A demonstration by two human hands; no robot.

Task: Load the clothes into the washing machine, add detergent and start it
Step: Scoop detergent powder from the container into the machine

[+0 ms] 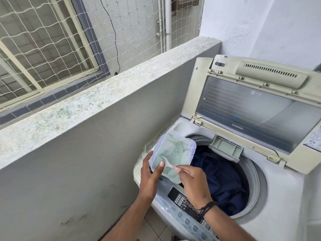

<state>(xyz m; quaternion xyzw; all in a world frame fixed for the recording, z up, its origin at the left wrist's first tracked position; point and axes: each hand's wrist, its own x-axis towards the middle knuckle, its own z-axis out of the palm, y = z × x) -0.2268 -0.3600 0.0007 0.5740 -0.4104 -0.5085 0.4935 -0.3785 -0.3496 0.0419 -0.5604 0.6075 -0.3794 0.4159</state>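
Note:
A top-loading washing machine [278,197] stands with its lid [251,108] raised. Dark blue clothes [220,180] fill the drum. A small detergent drawer [225,150] juts out at the drum's far rim. My left hand [150,178] grips a clear plastic tub of pale green detergent powder [173,152], tilted over the machine's left front corner. My right hand [192,181] pinches the handle of a small clear scoop [171,165] that lies in the powder.
A grey parapet wall [86,136] runs close along the machine's left side, with netting and a window grille beyond. The control panel [184,202] with buttons lies under my right wrist. A white wall rises behind the lid. Tiled floor shows below.

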